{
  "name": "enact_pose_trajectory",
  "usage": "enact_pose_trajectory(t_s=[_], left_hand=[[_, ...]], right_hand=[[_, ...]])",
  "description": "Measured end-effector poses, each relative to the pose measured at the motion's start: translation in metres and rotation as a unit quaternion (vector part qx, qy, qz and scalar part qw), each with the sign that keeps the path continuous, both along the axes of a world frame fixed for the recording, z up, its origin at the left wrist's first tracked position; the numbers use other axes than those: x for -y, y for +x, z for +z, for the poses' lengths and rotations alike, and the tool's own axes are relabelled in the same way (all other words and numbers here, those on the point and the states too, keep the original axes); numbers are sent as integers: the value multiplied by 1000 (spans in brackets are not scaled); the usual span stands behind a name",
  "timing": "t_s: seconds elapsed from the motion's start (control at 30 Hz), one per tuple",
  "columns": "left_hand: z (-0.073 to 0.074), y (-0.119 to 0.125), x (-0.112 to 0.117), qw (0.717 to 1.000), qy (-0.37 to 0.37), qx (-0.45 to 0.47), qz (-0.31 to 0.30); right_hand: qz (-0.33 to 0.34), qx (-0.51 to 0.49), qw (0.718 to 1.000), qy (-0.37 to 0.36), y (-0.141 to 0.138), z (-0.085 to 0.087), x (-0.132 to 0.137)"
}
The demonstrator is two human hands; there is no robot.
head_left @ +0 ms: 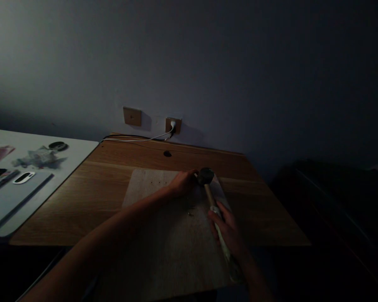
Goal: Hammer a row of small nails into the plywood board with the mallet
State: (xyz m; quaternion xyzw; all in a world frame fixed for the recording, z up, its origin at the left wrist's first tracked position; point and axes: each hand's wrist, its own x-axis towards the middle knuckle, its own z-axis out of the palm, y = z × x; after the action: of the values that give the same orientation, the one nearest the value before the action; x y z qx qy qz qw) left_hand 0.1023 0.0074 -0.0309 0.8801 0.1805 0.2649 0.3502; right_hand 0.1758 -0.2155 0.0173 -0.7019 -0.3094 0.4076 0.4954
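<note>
A mallet (209,195) with a dark, round head and a light wooden handle is in my right hand (226,224), whose fingers wrap round the handle. Its head is over the far right part of a pale wooden board (164,247). My left hand (182,183) rests on that board just left of the mallet head. Its fingers are drawn together, and what they pinch is too dark and small to make out. Small metal pieces (190,214), perhaps nails, lie on the board between my hands. Several small dark marks (159,183) form a row near the board's far left.
The board lies on a brown wooden table (258,201) against the wall. White cables run to a wall socket (173,125). On the left, a white table (78,144) bears a light flat case (22,199), a crumpled plastic bag (42,157) and a dark roll (58,145).
</note>
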Motion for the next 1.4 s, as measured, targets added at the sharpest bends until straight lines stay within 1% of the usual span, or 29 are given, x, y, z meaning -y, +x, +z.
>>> enact_pose_trajectory(t_s=[0.1, 0.2, 0.37, 0.53, 0.67, 0.77, 0.83, 0.9, 0.93, 0.97, 1.03, 1.1, 1.17, 1.23, 1.27, 1.33, 1.4], left_hand=[[1, 0, 0, 1000, 1, 10, -9], [1, -1, 0, 1000, 5, 10, -17], [2, -2, 0, 1000, 6, 12, -13], [-1, 1, -2, 1000, 7, 17, -14], [-3, 2, -3, 1000, -7, 6, -6], [-6, 3, -3, 999, 0, 32, -8], [-6, 3, -3, 999, 0, 34, -11], [-2, 2, -3, 1000, -10, 9, -18], [3, -1, -3, 1000, -8, -8, -18], [9, -5, -3, 999, 5, -26, -18], [23, -16, -3, 997, 56, -58, -15], [38, -31, -2, 989, 104, -98, -42], [47, -44, 1, 977, 112, -149, -100], [50, -53, 6, 967, 116, -181, -140], [49, -55, 9, 964, 121, -186, -148], [47, -57, 15, 964, 130, -180, -147], [46, -57, 19, 965, 124, -172, -153]], right_hand=[[8, 3, 1000, 0, 0, 0, -1], [-4, 7, 1000, -10, 0, 1, 0], [8, 13, 1000, -13, -2, 3, 2], [5, 16, 1000, -6, -3, 1, 4], [-4, 14, 1000, -13, -2, -2, 4], [-3, 8, 1000, -11, -2, -3, 3], [1, 9, 1000, -9, -3, -1, 4], [-7, 16, 1000, -10, -4, 1, 7], [-12, 20, 1000, -12, -4, 2, 10], [-16, 23, 999, -17, -4, 3, 14], [-25, 25, 999, -31, -3, 4, 24], [-40, 21, 998, -49, -2, 2, 35], [-58, 14, 996, -66, -1, -2, 44], [-63, 2, 995, -80, -1, -7, 50], [-62, -3, 995, -83, -1, -9, 52], [-59, -7, 995, -84, -2, -13, 53], [-60, -4, 995, -79, -3, -14, 53]])
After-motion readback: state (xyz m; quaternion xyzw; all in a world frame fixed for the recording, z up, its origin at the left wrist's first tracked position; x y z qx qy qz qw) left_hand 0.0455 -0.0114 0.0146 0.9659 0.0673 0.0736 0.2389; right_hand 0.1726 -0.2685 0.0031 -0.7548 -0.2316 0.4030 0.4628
